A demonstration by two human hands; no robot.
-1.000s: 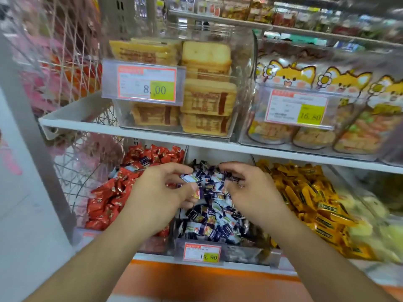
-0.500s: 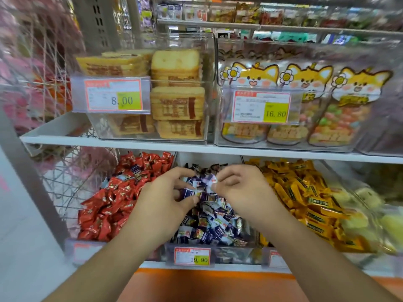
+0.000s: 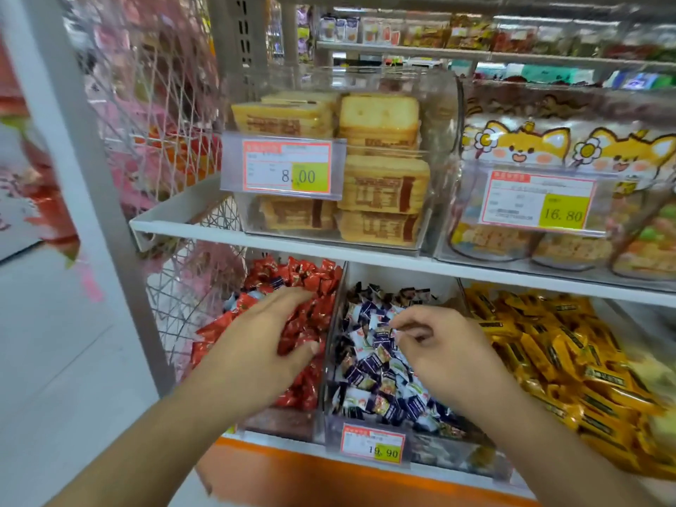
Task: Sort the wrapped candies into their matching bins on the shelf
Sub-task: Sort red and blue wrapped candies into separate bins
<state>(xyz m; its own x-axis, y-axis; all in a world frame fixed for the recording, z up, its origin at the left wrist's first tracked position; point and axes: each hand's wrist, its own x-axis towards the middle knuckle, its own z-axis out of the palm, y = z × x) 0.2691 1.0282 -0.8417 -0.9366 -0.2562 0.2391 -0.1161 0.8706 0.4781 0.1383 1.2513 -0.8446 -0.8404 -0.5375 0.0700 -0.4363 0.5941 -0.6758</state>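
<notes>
Three clear bins sit side by side on the lower shelf. The left bin holds red wrapped candies, with a few blue and white strays among them. My left hand lies palm down on the red pile, fingers spread, with nothing visibly gripped. The middle bin holds blue and white candies. My right hand hovers over it, thumb and forefinger pinched on the dark edge of one blue and white candy. The right bin is heaped with yellow candies.
The upper shelf hangs low over the bins and carries clear boxes of wrapped toast slices and cartoon-fox snack bags. A wire mesh side panel closes the left end. A price tag fronts the middle bin.
My left hand has moved left, from the middle bin onto the red candies. My right hand stays over the middle bin, still pinched. The view has shifted left.
</notes>
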